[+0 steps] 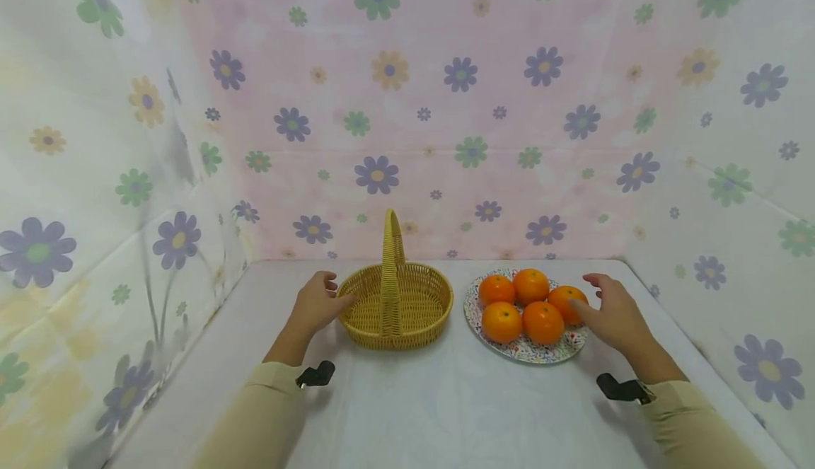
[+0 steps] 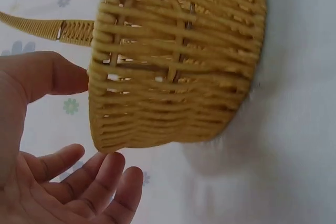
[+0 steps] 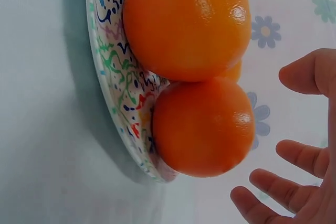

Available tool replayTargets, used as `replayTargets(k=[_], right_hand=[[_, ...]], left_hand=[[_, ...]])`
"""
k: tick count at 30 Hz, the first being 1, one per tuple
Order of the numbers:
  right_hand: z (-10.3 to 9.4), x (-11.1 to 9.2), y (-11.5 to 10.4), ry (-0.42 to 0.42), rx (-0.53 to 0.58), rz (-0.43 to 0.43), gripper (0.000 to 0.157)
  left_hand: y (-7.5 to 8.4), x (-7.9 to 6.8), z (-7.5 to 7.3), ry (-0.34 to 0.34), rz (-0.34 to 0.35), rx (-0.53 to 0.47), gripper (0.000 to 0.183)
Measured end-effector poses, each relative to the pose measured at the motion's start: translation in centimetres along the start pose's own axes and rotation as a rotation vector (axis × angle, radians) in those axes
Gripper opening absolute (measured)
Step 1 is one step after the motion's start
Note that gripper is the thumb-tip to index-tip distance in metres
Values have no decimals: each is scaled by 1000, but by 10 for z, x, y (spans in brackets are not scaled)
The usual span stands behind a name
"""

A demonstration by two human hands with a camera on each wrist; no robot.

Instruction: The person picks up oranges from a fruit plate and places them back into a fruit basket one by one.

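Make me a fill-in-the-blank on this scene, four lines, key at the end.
1. The patterned plate holds ____ orange fruits.
2. In the head view, the wicker basket stands to the ____ of the plate.
3. Of basket and plate, the left hand is nearer the ____.
4. In the right wrist view, the fingers of the right hand touch ____ of the fruits.

Missing words: five; left; basket; none.
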State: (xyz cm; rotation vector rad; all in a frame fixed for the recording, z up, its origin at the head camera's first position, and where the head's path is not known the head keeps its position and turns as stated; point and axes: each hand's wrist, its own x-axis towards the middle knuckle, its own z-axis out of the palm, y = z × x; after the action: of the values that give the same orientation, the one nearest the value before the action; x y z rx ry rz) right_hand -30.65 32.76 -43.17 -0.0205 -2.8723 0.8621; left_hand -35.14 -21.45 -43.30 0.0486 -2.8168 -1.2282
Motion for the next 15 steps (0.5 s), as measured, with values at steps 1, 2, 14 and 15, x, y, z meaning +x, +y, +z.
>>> replayTargets(k=[1,2,14,15], right_hand=[[2,1,2,-2,16,13,77],[3,1,3,-2,26,19,77],[23,4,17,4,171,116,80],[23,4,18,-2,181,121,81]], left_hand=[[-1,0,2,4,-34,-32,78],[-1,0,3,7,-60,-60,78],[-10,1,17,37,-296,-593,71],[-11,2,18,37,-312,-612,70]])
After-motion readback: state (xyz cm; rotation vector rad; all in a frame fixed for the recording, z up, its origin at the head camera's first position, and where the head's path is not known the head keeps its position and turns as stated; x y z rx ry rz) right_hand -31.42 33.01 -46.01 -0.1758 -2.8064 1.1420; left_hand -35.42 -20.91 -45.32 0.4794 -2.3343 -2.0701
